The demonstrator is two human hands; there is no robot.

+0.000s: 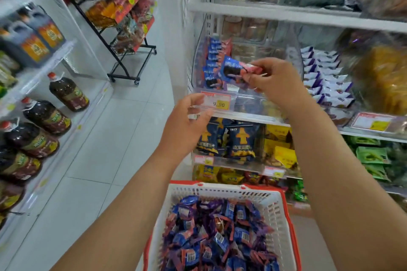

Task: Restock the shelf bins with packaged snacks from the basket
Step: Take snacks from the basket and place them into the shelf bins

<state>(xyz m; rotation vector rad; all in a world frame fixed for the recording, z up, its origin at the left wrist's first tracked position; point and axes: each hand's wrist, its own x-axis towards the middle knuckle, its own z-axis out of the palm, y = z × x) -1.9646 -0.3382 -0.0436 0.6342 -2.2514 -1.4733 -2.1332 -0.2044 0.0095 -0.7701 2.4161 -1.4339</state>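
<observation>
Bottles of dark oil (46,116) line the white shelves along the left edge, and beyond them a black wire rack (123,35) on castors holds blurred red and orange packs. Nearer the middle, the left hand (187,121) is raised in front of the shelf edge, fingers loosely bent and holding nothing, its fingertips just beside the price tag (217,100) on the front of a clear shelf bin (246,97). Inside that bin, a row of blue and pink snack packs (212,59) stands upright against its left wall. The right hand (275,81) pinches one more blue and pink snack packet (236,69) by its end, holding it over the bin next to the standing row. Below the arms sits a white basket (279,211) with a red rim, filled with loose packets (220,233) of the same blue and purple kind. Farther right, another bin holds white and purple packs (326,77), with yellow bags (385,77) beyond, blurred.
</observation>
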